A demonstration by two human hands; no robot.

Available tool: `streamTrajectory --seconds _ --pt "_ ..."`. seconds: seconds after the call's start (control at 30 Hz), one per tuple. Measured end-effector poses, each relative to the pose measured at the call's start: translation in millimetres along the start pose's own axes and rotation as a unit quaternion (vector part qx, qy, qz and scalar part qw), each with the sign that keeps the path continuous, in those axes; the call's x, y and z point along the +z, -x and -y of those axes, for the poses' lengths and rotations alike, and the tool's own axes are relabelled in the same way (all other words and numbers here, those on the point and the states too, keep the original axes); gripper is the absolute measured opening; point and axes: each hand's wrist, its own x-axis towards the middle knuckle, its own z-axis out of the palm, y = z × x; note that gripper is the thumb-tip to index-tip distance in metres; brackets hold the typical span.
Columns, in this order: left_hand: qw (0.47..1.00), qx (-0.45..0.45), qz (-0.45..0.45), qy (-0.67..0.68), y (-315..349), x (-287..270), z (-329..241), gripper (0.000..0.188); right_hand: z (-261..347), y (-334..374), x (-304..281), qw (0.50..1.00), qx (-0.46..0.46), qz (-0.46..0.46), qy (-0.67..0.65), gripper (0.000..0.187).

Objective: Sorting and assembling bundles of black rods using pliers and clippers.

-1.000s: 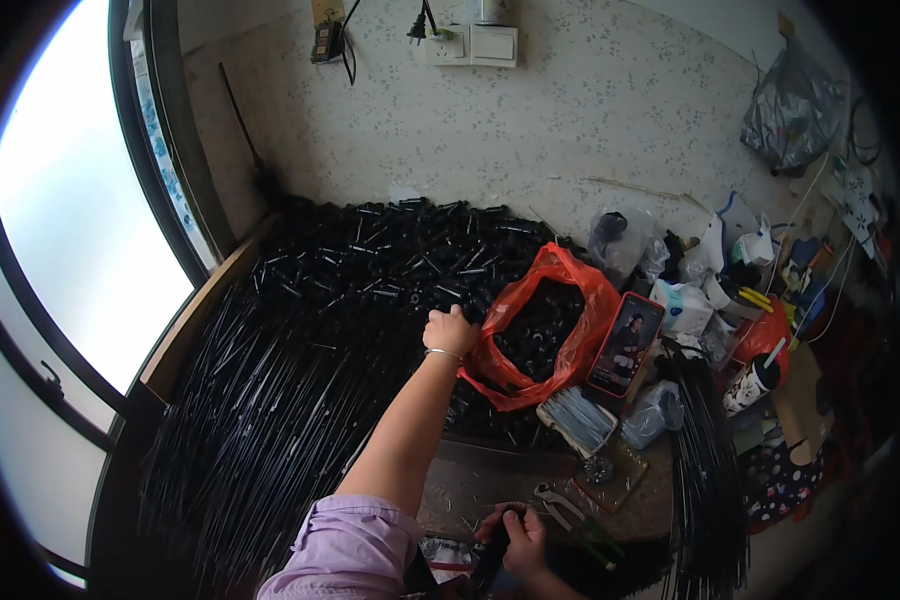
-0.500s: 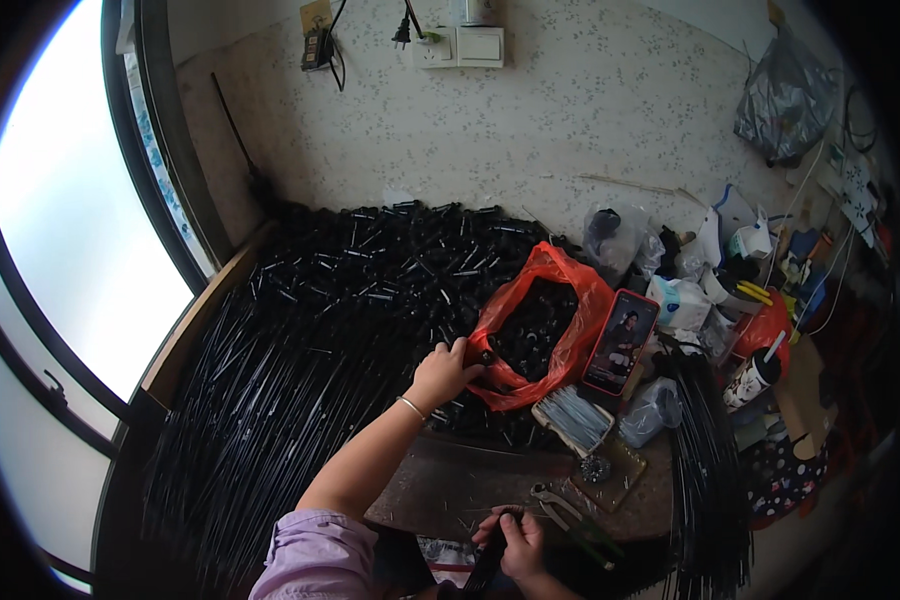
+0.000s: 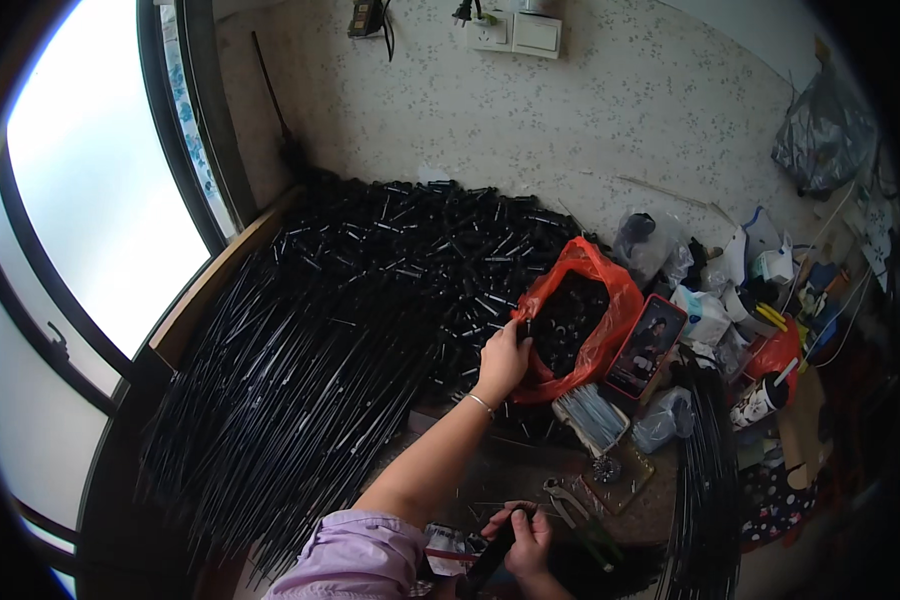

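Note:
My left hand (image 3: 503, 362) reaches across the bench to the left rim of an open red plastic bag (image 3: 625, 290). Its fingers are closed there, with a dark bit beside the fingertips; whether they pinch that or the bag's edge is unclear. Small black parts (image 3: 567, 320) fill the bag. Low in the view, my right hand (image 3: 527, 540) is closed around a long black piece (image 3: 487, 566) that slants down toward me. Pliers with dark green handles (image 3: 580, 520) lie just right of that hand.
Black handle-like pieces with long thin rods (image 3: 300, 370) heap over the left side. Right of the bag are a phone (image 3: 647, 345), a box of pale thin sticks (image 3: 592, 418), a clear plastic cup (image 3: 662, 420), another rod bundle (image 3: 708, 480) and a patterned cup with straw (image 3: 760, 400).
The whole view has shifted, so most things sit farther right. Against the red bag, my left hand has moved up along its left rim. My right hand keeps its grip on the black piece.

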Motion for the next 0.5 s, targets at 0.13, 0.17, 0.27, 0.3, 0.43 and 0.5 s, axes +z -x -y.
streamTrajectory --seconds 0.13,0.17,0.27,0.3,0.43,0.5 --pt "0.986 0.018 0.164 0.015 -16.2 -28.8 21.3 0.040 -0.8 0.8 -1.9 1.000 -0.004 0.012 0.004 0.015" --pt "0.977 -0.022 0.210 -0.028 -21.1 -36.4 14.1 0.040 -0.4 -1.2 -3.3 1.000 -0.007 0.009 0.004 0.015" --pt "0.987 -0.012 0.052 -0.152 -38.2 -40.5 4.3 0.041 -0.5 -0.7 -2.8 1.000 0.001 -0.008 0.007 0.015" --pt "0.987 -0.016 0.045 -0.156 -42.8 -43.3 -2.5 0.039 1.6 -1.4 -1.6 1.000 0.013 -0.012 0.003 0.015" --pt "0.951 0.064 0.134 -0.270 -68.1 -29.9 13.2 0.036 3.1 0.1 -0.4 0.999 0.029 -0.019 -0.003 0.015" --pt "0.941 0.041 0.178 -0.285 -80.6 -32.3 16.4 0.033 7.3 -0.9 0.1 1.000 0.022 -0.021 0.004 0.014"
